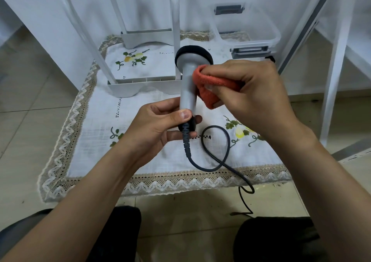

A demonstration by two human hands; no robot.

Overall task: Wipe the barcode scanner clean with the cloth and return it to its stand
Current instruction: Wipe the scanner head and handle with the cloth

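With both forearms reached forward above the embroidered tablecloth [140, 161], the grey barcode scanner [188, 81] is gripped at its handle base by the closed left hand [160, 125], while an orange cloth [210, 87], bunched in the clenched right hand [251, 93], is pressed against its handle.

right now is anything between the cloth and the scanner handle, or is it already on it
Nothing visible stands between them. The right hand presses the orange cloth against the right side of the grey scanner handle, while the left hand grips the handle's lower end near the cable. No stand can be clearly identified.
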